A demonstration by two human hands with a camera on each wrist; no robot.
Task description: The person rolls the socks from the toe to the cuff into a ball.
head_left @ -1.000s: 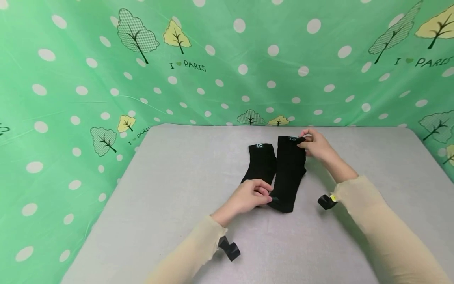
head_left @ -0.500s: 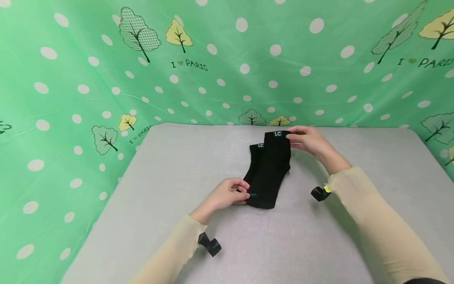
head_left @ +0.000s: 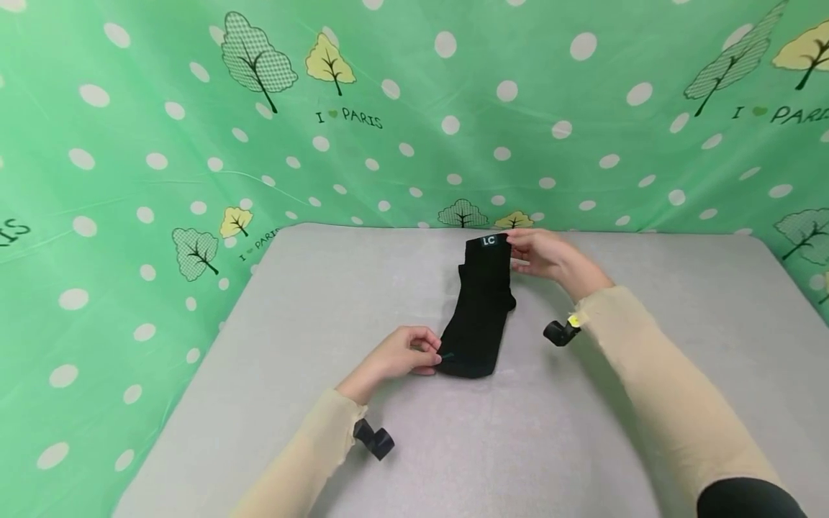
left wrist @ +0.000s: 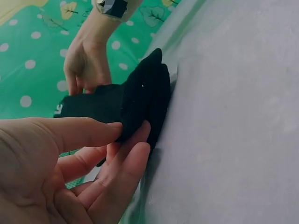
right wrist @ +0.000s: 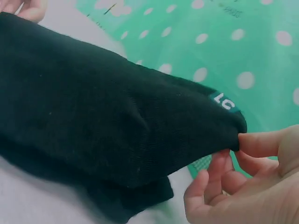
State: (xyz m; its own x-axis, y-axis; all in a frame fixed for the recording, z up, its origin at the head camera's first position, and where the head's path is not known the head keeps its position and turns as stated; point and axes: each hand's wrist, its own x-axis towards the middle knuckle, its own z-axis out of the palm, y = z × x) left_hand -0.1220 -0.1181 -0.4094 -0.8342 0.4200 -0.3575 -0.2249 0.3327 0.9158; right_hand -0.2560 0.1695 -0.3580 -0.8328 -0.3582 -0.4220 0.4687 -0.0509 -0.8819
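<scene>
A black sock [head_left: 479, 309] with an "LC" label at its cuff is stretched lengthwise between my two hands. My left hand [head_left: 403, 354] pinches its toe end near a small green mark, thumb above and fingers below. My right hand [head_left: 549, 256] pinches the right corner of the cuff, which looks raised in the right wrist view. Beneath lies a second black sock [left wrist: 162, 93], mostly hidden; a sliver of its edge shows at the left of the upper one in the head view. The two toes look close together in the left wrist view; whether they touch I cannot tell.
A grey table [head_left: 311, 309] with rounded far corners carries the socks. Behind it and along its left side hangs a green curtain [head_left: 388, 180] with white dots and trees. Black wrist-worn devices [head_left: 374, 439] jut out below both sleeves.
Both hands have carried the upper sock leftward, from beside the other sock to over it. The lower sock's label, visible earlier, is now covered.
</scene>
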